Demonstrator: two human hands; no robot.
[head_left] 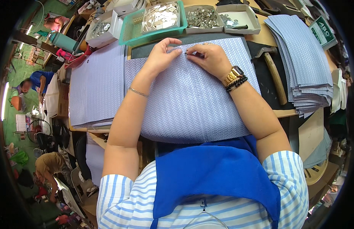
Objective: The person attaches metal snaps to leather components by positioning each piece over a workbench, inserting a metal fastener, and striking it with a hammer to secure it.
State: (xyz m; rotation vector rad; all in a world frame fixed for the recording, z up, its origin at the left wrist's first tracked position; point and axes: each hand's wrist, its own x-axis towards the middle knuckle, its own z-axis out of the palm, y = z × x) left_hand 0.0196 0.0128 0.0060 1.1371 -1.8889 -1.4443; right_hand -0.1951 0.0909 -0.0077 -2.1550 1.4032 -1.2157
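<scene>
**Small fastener being set at the top edge of one quilted panel; tall stack untouched**

Working at the far edge of a pale lilac panel of herringbone-embossed material (pixel 192 99), spread flat across the dark work mat (pixel 266 78). Left hand (pixel 161 55) lying palm-down on the panel's top edge, fingers loosely curled, pinning the material rather than gripping it. Right hand (pixel 209 57) pinched shut, thumb and forefinger closed on a tiny dark fitting (pixel 185 53) pressed against that edge; too small to tell its exact kind.

Judging by the layout, early to middling in the run. To the left, a flat pile of the same lilac panels (pixel 97 87), handled or not cannot be told. To the right, a thick fanned stack of matching panels (pixel 304 65), seemingly waiting. Wooden-handled hammer (pixel 275 72) lying idle on the mat just beside the right wrist. Beyond the panel, grey cardboard trays of small silver metal parts (pixel 203 18) and a green plastic basket of shiny pieces (pixel 154 23), both well filled.
</scene>
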